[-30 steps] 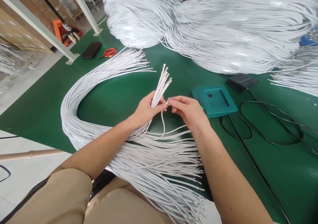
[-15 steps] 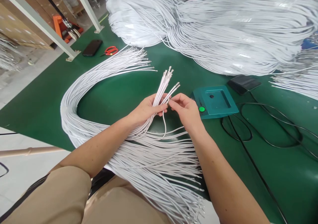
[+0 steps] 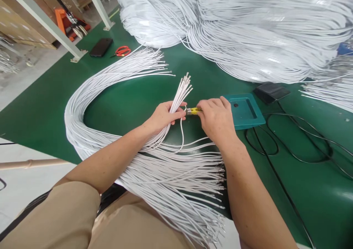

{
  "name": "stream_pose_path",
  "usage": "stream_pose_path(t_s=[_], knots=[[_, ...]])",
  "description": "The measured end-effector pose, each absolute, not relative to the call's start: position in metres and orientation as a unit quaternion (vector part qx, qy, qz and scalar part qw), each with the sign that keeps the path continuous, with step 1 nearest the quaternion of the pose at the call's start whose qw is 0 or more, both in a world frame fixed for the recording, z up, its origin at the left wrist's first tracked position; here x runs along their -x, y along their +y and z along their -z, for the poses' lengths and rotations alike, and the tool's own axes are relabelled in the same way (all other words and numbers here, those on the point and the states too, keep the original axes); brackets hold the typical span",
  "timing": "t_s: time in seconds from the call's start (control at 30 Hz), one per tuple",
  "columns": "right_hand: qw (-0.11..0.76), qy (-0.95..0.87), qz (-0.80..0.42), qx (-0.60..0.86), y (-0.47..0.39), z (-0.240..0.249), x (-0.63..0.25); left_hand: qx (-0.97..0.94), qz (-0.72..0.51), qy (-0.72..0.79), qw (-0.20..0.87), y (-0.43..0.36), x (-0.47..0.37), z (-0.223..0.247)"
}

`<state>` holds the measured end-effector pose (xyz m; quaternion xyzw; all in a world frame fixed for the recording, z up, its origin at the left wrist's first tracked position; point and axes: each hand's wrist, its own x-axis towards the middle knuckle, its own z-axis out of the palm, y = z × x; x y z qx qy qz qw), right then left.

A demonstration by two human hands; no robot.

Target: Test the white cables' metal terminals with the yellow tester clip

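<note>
My left hand (image 3: 165,116) is closed around a bunch of white wires (image 3: 180,91), whose metal-tipped ends fan upward above the fingers. One wire (image 3: 182,135) loops down separately just right of that bunch, its end near my left fingertips. In my right hand (image 3: 216,116) is a small yellow-handled tool (image 3: 195,111) with a short metal tip; its exact kind is hard to make out. That tip meets the wire end beside my left thumb. Below both hands, a thick bundle of white wires (image 3: 176,171) spreads across the table's near edge.
Behind my right hand lies a teal device (image 3: 249,122) with a recessed tray. Black cables (image 3: 275,168) curl over the green table (image 3: 132,105). Large coils of white wire (image 3: 261,32) fill the back. Red-handled scissors (image 3: 122,50) and a dark phone-like object (image 3: 101,47) lie far left.
My right hand has shifted right from a pinch at the wire end and now holds the yellow tool there. The separate wires in my left hand have drawn in with the bunch.
</note>
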<state>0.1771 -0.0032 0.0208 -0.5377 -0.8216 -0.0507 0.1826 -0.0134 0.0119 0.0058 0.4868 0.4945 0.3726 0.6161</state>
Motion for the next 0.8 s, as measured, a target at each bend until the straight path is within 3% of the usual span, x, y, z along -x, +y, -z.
stream_pose_path(t_s=[0.1, 0.63, 0.8], knots=[[0.148, -0.83, 0.029, 0.538, 0.0, -0.019, -0.181, -0.507, -0.365, 0.499, 0.601, 0.013, 0.012, -0.002], [0.171, -0.81, 0.05, 0.559, 0.003, -0.018, -0.183, -0.55, -0.311, 0.541, 0.556, 0.016, 0.006, 0.004], [0.203, -0.701, 0.138, 0.669, -0.001, -0.016, -0.197, -0.552, -0.299, 0.537, 0.563, 0.016, 0.008, 0.0]])
